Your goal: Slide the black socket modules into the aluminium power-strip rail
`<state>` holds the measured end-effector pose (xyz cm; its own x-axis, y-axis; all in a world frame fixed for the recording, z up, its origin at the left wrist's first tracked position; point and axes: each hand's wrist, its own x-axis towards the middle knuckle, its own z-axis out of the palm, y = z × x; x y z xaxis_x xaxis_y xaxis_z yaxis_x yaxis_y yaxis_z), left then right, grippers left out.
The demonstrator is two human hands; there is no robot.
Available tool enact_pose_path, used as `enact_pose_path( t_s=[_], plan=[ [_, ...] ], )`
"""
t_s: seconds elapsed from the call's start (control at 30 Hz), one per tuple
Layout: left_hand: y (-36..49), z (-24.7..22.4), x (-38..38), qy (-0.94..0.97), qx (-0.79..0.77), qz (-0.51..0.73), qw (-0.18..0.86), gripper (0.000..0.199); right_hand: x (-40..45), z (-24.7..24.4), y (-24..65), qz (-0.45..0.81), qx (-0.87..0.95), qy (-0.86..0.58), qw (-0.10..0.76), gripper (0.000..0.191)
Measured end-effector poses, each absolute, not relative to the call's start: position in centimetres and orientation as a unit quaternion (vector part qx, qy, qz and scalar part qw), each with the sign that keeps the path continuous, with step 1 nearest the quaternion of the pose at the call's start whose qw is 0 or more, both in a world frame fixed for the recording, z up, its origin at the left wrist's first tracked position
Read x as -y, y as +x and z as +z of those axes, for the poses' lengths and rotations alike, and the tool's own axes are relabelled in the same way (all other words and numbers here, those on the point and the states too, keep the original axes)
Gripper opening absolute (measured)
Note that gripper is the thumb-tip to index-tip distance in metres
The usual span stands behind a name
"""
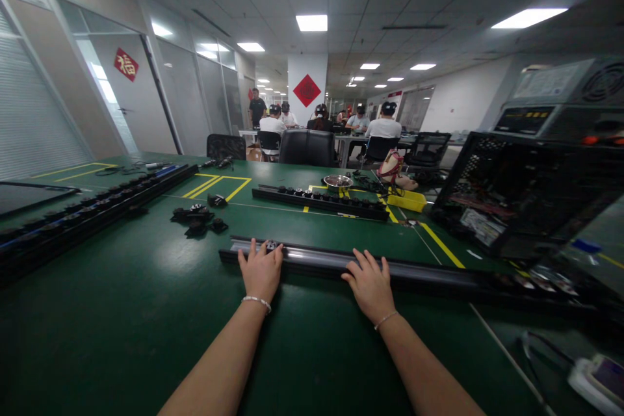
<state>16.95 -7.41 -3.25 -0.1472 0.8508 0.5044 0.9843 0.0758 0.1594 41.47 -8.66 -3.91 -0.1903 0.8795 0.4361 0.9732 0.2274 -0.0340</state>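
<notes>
- At far left on the green counter, a long black strip bears a row of dark parts
- Right of it, loose black pieces lie in a small cluster
- The left hand, open with fingers spread, rests on the left end of the long rail, fingertips by a small black-and-white part
- The rail lies across the counter before the person: dark, straight, trough-like, with a glossy grey inner face
- The right hand, also open, touches its near edge farther along
- At right stands an open black computer case
</notes>
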Motion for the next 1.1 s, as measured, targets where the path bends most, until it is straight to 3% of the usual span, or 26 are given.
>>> enact_pose_path(
  t_s=[1.1],
  plan=[
    [13.0, -3.6, 6.0, -0.562, 0.769, -0.272, 0.14, 0.042, 8.8, -3.9, 41.4, -0.13, 0.759, -0.609, 0.192, 0.019]
  ],
)
